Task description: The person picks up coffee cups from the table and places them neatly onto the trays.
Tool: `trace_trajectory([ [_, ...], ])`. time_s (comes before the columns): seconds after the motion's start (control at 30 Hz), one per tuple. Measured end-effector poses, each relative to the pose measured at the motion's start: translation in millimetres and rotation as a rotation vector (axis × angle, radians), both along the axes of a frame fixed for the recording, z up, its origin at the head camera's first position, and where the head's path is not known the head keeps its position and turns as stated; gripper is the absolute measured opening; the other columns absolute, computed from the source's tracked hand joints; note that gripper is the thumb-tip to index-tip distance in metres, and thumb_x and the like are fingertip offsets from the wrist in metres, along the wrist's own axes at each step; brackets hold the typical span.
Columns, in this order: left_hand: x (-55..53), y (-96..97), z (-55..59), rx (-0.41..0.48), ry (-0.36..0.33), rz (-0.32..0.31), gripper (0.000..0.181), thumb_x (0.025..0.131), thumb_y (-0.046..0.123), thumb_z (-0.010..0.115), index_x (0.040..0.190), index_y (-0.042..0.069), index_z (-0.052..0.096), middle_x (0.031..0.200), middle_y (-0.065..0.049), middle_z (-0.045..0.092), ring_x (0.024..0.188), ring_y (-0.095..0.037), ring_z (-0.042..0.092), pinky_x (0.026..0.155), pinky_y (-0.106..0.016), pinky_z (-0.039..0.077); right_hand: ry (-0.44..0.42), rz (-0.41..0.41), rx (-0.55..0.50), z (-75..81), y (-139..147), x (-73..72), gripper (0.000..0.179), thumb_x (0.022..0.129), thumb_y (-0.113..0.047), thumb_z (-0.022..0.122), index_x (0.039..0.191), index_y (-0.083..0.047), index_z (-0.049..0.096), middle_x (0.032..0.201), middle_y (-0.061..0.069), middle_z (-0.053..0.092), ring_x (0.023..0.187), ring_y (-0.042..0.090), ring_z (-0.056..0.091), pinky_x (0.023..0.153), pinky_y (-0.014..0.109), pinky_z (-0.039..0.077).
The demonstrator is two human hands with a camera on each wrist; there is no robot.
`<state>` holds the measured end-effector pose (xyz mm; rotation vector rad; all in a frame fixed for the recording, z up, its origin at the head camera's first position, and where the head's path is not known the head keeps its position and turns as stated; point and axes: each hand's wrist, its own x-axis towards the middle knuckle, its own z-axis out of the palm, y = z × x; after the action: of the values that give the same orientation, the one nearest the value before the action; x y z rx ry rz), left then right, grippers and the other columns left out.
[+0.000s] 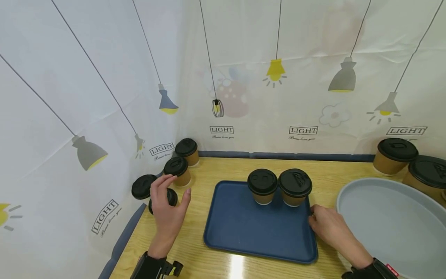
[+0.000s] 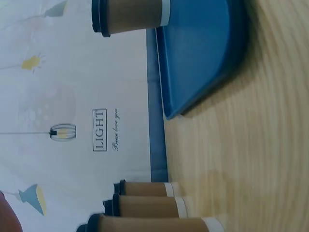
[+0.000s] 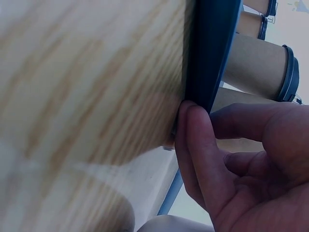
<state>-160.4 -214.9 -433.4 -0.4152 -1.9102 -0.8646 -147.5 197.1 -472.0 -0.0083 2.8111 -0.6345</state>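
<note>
A blue rectangular tray [image 1: 251, 232] lies on the wooden table. Two lidded paper coffee cups, one left [image 1: 263, 186] and one right [image 1: 295, 187], stand side by side at its far right. My right hand [image 1: 329, 226] pinches the tray's right rim; in the right wrist view the fingertips and thumb meet around the tray edge [image 3: 207, 58]. My left hand [image 1: 168, 213] is raised with fingers spread and loosely bent, overlapping the nearest of several lidded cups [image 1: 172, 197] at the left. The left wrist view shows a row of these cups [image 2: 149, 207] standing upright, with no fingers around them.
A large grey oval tray [image 1: 390, 221] sits at the right. Behind it stand two more lidded cups, one left [image 1: 395, 157] and one right [image 1: 426, 178]. A printed white cloth [image 1: 254, 135] hangs along the back and left sides of the table [image 1: 223, 168].
</note>
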Motion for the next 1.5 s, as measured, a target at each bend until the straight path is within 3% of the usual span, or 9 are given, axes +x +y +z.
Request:
trace_trajectory([
  [0.17,8.6,-15.9,-9.1,0.086,-0.052,0.065,0.057,0.087,0.024,0.079,0.131,-0.006,0.06,0.135,-0.029,0.048,0.129,-0.038,0.042,0.109,-0.042,0.032,-0.008,0.004,-0.004,-0.2,-0.2,-0.3,0.019,0.097,-0.004,0.058,0.108,0.009,0.068,0.07,0.005,0.054,0.062,0.02,0.051,0.058,0.034,0.041],
  [0.4,21.4,-26.4,-24.0,0.261,-0.243,0.161,0.095,0.078,0.021,0.092,0.155,0.006,0.039,0.159,-0.024,0.027,0.15,-0.035,0.021,0.117,-0.064,0.02,-0.009,0.007,-0.002,-0.1,0.0,-0.2,0.015,0.097,-0.004,0.058,0.102,0.006,0.068,0.068,0.006,0.053,0.061,0.02,0.051,0.058,0.034,0.04],
  [0.6,27.5,-28.1,-37.4,0.337,-0.418,0.255,0.118,0.071,0.022,0.096,0.163,0.008,0.024,0.162,-0.025,0.021,0.149,-0.039,0.021,0.117,-0.068,0.02,-0.018,0.002,-0.007,-0.4,-0.8,0.0,0.015,0.098,-0.004,0.058,0.101,0.006,0.068,0.067,0.006,0.052,0.06,0.019,0.051,0.056,0.033,0.039],
  [0.73,27.8,-29.3,-44.0,0.387,-0.527,0.265,0.124,0.07,0.019,0.097,0.165,0.009,0.018,0.161,-0.026,0.019,0.149,-0.042,0.021,0.119,-0.067,0.019,-0.012,0.0,-0.011,-1.0,-1.1,0.9,0.013,0.098,-0.004,0.058,0.099,0.005,0.068,0.066,0.006,0.052,0.059,0.019,0.05,0.055,0.032,0.038],
  [0.93,25.3,-30.1,-51.7,0.451,-0.528,0.248,0.119,0.072,0.012,0.095,0.163,0.008,0.019,0.157,-0.026,0.022,0.147,-0.041,0.024,0.118,-0.064,0.021,0.001,-0.003,-0.017,-1.6,-0.6,1.7,0.012,0.098,-0.004,0.058,0.097,0.003,0.068,0.067,0.006,0.052,0.059,0.02,0.05,0.056,0.033,0.038],
  [1.1,25.1,-28.7,-55.6,0.451,-0.537,0.274,0.117,0.072,0.013,0.095,0.162,0.007,0.021,0.149,-0.025,0.029,0.143,-0.039,0.03,0.118,-0.061,0.025,0.016,0.0,-0.012,-1.7,-0.2,2.2,0.011,0.097,-0.003,0.058,0.093,0.002,0.067,0.066,0.006,0.051,0.059,0.019,0.049,0.056,0.032,0.037],
  [1.27,23.8,-29.5,-60.2,0.488,-0.557,0.285,0.117,0.073,0.012,0.095,0.163,0.009,0.02,0.152,-0.024,0.028,0.143,-0.039,0.031,0.117,-0.061,0.026,0.022,-0.002,-0.012,-2.7,0.2,3.3,0.011,0.096,-0.003,0.058,0.087,-0.002,0.064,0.063,0.005,0.049,0.056,0.019,0.048,0.054,0.032,0.036],
  [1.5,22.4,-33.8,-64.2,0.602,-0.644,0.258,0.119,0.076,0.014,0.092,0.164,0.008,0.013,0.156,-0.028,0.024,0.143,-0.045,0.033,0.115,-0.062,0.031,0.019,-0.007,-0.009,-2.9,0.1,2.9,0.013,0.096,-0.003,0.058,0.084,-0.003,0.062,0.063,0.006,0.048,0.056,0.019,0.048,0.054,0.031,0.036],
])
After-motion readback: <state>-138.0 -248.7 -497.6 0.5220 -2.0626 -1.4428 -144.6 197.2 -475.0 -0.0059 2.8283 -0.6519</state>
